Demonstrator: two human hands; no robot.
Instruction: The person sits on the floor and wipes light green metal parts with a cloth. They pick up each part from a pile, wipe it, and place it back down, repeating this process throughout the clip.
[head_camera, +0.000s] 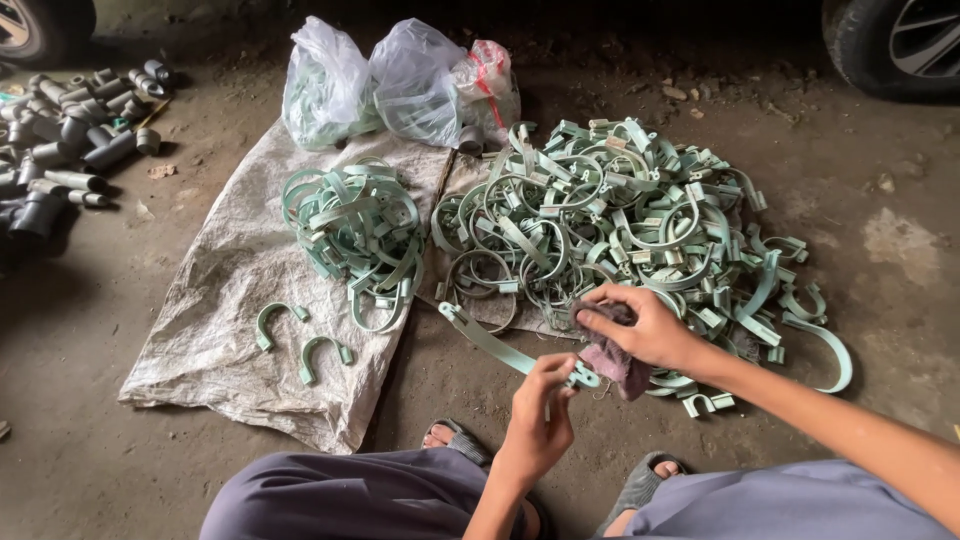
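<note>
My left hand (540, 415) pinches one end of a long pale green clamp strap (490, 342) that slants up to the left. My right hand (640, 325) grips a dull purple rag (612, 362) against the strap's near end. Just beyond my hands lies a big heap of pale green pipe clamps (620, 210). A smaller, neater bundle of the same clamps (355, 225) rests on a grey woven sack (215, 310), with two single small clamps (300, 340) lying apart near the sack's front.
Three tied plastic bags (400, 85) stand behind the sack. A pile of grey pipe fittings (70, 130) lies at far left. Car tyres (890, 40) show at both top corners. My knees and sandalled feet (455, 440) are at the bottom, on a dirt floor.
</note>
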